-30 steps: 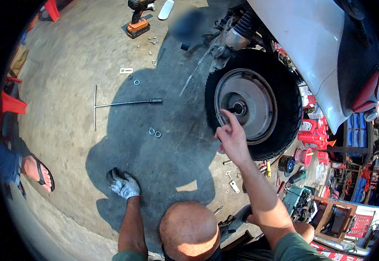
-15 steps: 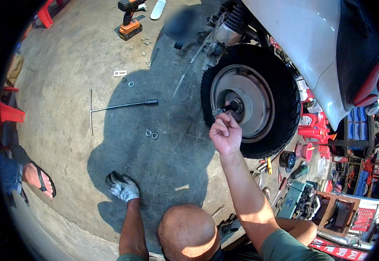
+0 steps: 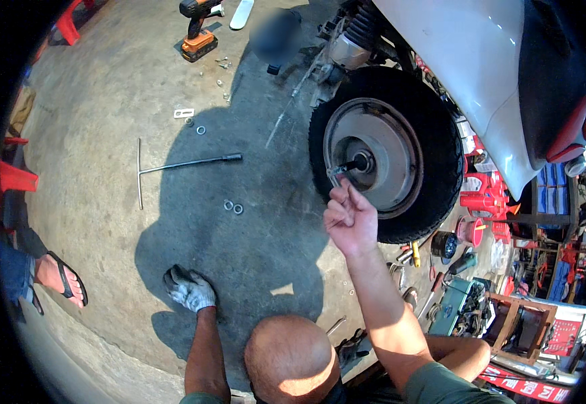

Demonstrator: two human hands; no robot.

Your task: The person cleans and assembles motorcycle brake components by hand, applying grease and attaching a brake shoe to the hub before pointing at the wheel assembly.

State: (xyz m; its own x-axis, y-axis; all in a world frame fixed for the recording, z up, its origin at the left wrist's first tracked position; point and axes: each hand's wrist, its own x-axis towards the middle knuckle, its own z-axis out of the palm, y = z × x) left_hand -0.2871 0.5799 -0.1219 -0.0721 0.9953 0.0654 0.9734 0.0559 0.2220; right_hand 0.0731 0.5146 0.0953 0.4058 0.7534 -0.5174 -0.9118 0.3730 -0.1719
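Observation:
My right hand (image 3: 351, 219) is bare and raised in front of the wheel of a scooter. Its fingers are curled, and the fingertips pinch a small shiny metal piece (image 3: 337, 175) at the end of the dark axle (image 3: 355, 164). The axle sticks out of the grey hub (image 3: 384, 185), inside a black tyre (image 3: 434, 168). My left hand (image 3: 192, 291), in a white glove with dark fingers, rests on the concrete floor with its fingers spread. Above it on the floor lie two metal rings (image 3: 233, 207) and a T-handle socket wrench (image 3: 188, 165).
An orange and black cordless drill (image 3: 198, 37) stands at the far left, near small screws (image 3: 223, 63) and a slotted plate (image 3: 184, 114). A person's sandalled foot (image 3: 67, 279) is at left. Tools and a teal box (image 3: 456, 306) crowd the right.
My right hand has drawn slightly back and down from the hub, uncovering more of the axle. My left hand stays in the same place on the floor.

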